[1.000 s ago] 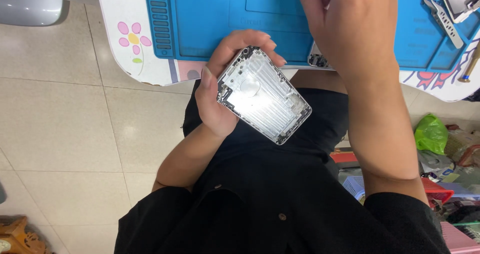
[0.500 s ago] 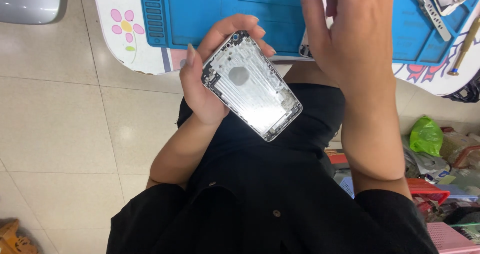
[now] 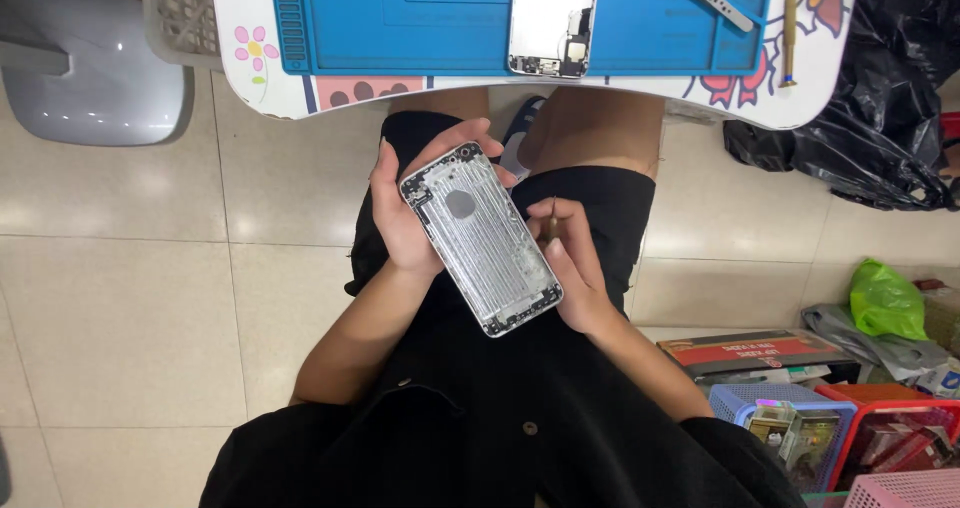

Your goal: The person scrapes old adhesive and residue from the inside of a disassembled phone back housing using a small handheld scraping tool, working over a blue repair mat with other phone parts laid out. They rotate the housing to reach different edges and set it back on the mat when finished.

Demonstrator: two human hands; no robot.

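Phone rear housing, silver, inner side up, mid-frame; left hand fingers clamped round its upper edge; right hand pinches a small tool beside it.

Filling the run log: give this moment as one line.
left hand: holds phone shell | right hand: small tool, beside shell | blue mat: phone screen

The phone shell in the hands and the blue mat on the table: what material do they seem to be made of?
The phone shell, held by the left hand with the right hand at its edge, looks like bare metal, probably aluminium: silver-grey, with fine machined lines and bright glints. The blue mat looks like soft silicone or rubber: a matte, even colour with moulded ridges and shallow compartments. Neither can be confirmed by sight alone.
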